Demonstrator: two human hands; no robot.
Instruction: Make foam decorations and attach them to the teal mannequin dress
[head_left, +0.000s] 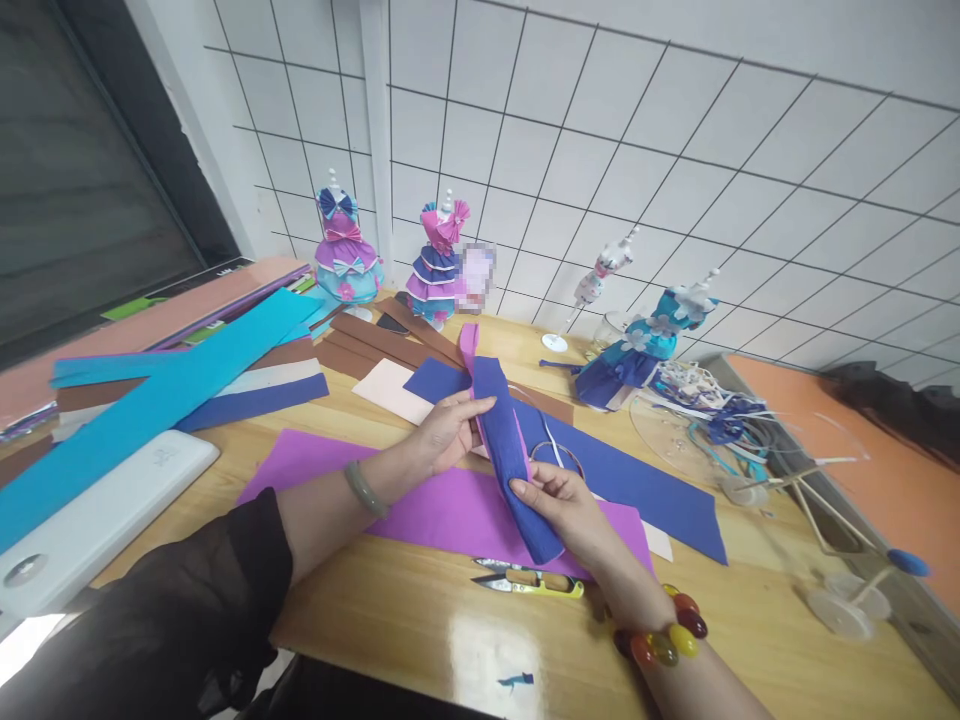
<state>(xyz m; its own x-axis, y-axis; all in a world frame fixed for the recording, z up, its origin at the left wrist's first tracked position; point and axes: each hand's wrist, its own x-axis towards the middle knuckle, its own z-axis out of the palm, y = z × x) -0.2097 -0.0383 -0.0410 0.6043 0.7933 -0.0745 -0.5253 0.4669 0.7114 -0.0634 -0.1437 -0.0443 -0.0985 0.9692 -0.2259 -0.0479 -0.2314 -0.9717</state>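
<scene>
A folded strip of dark blue crepe paper [501,440], with pink-purple paper showing along its edges, is held up over the table between both hands. My left hand [450,432] pinches its upper part, thumb on the front. Lower down, my right hand [559,505] grips the other edge between thumb and fingers. Beneath them lies a wide purple paper sheet [315,475]. A flat dark blue sheet [652,497] stretches away to the right behind the strip. Yellow-handled thread snips [536,582] rest just below the purple sheet.
Mini dress forms [349,250] in paper dresses stand along the tiled wall. Turquoise strips [180,395] and a white device [112,515] lie left. Paper scraps [712,410] and a stick stand [840,605] are at right. A small blue scrap [517,680] sits near the front edge.
</scene>
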